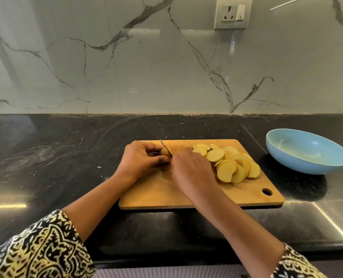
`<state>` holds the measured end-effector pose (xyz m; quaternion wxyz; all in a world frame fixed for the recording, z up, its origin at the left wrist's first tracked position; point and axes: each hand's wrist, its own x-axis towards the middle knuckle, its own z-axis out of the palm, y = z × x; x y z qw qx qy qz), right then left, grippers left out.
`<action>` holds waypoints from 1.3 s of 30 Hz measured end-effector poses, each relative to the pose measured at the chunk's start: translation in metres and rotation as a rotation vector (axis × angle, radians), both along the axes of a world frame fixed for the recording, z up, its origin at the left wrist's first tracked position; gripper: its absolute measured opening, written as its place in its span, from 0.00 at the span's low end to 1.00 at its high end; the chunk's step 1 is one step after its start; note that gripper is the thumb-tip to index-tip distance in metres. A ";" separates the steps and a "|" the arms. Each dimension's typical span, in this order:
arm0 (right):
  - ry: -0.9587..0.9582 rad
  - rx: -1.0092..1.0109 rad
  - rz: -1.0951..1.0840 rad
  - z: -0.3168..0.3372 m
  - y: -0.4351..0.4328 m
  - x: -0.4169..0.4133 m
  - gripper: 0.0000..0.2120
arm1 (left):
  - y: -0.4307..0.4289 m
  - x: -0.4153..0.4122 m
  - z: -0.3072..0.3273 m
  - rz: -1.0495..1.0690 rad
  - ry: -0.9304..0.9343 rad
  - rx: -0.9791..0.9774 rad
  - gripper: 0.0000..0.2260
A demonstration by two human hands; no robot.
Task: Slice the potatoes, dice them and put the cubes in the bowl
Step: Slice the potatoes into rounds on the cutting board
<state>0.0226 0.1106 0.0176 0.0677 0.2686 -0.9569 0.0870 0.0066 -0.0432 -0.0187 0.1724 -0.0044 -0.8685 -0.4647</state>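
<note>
Many yellow round slices (228,163); left fingers (146,146) pinch potato stub (165,151), right fingers (180,158) grip knife (166,147).

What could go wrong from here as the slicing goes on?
1. The potato stub is small, and the fingertips of the left hand sit right beside the knife: a slip could cut them.
2. The slices pile near the right edge of the cutting board; a nudge from the right hand could push some onto the counter.
</note>
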 end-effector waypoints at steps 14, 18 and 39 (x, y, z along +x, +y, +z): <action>-0.084 0.134 0.000 -0.005 0.016 0.027 0.09 | -0.005 -0.005 -0.002 0.039 -0.048 0.016 0.12; -0.056 0.089 -0.017 -0.010 0.022 0.031 0.09 | -0.008 -0.008 0.000 0.027 -0.085 0.023 0.19; 0.124 -0.300 -0.202 -0.031 0.043 -0.004 0.17 | -0.018 -0.007 0.015 -0.022 -0.154 -0.576 0.28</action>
